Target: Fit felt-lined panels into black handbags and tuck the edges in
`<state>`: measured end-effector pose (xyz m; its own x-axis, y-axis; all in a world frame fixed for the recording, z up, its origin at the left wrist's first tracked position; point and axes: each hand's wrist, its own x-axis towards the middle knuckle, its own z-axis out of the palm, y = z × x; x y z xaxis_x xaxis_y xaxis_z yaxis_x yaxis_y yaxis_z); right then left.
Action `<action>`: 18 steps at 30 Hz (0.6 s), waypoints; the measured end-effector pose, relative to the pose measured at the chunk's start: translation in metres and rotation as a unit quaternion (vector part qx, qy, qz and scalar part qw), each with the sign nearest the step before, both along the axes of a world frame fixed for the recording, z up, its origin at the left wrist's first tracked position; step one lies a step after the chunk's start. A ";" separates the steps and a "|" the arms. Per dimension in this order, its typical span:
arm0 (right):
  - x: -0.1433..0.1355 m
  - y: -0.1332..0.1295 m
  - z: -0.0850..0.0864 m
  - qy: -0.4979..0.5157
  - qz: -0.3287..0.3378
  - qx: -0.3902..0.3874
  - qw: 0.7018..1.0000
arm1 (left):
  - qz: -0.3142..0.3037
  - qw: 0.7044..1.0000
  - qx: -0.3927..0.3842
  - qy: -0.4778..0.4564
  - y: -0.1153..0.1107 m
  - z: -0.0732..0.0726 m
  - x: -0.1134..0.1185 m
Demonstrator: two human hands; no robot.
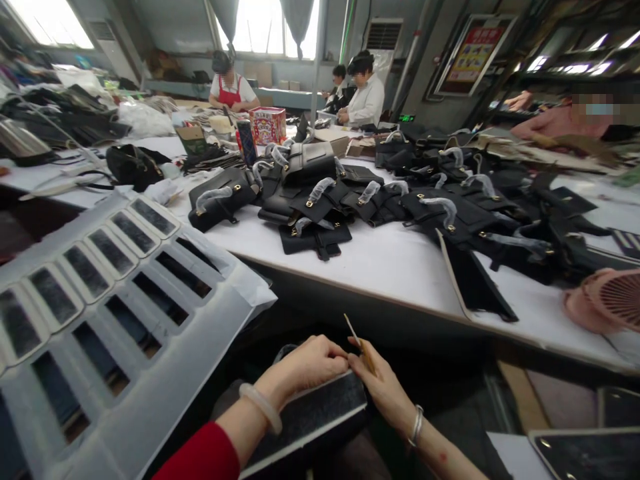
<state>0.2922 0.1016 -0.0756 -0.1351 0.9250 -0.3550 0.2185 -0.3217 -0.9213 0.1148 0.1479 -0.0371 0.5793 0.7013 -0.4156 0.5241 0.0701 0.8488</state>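
Observation:
My left hand (314, 363), with a pale bangle at the wrist, is closed, its fingers curled at the top edge of a black bag piece (325, 413) with a white line along its side. The piece lies tilted over my lap, its lower part out of view. Close beside it, my right hand (377, 380) grips a thin tool (367, 357) with a yellowish handle and a slim tip pointing up and away. The right thumb is by the piece's far corner, close to the left fingers. What lies under the left fingertips is hidden.
A white sheet-covered rack (200, 353) with dark panels stands at my left. Ahead, a white table (380, 267) bears several black handbags (315, 200) with wrapped handles. A black panel (475, 280) and a pink fan (607, 300) are on the right. Several people work farther back.

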 end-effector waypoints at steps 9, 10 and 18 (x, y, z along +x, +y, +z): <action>0.009 -0.010 -0.031 -0.118 -0.039 0.049 0.991 | 0.237 0.967 0.052 -0.083 -0.032 0.032 -0.088; 0.011 -0.009 -0.035 -0.128 -0.035 0.046 0.990 | 0.299 0.948 0.053 -0.096 -0.047 0.033 -0.107; 0.016 0.001 -0.034 -0.149 -0.037 0.002 0.988 | 0.480 0.848 -0.049 -0.221 -0.161 -0.013 -0.133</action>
<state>0.3082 0.1024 -0.1099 0.0433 0.9296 -0.3660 0.4560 -0.3443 -0.8207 -0.0184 -0.0134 -0.0504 -0.1240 0.9121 -0.3907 -0.1825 0.3661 0.9125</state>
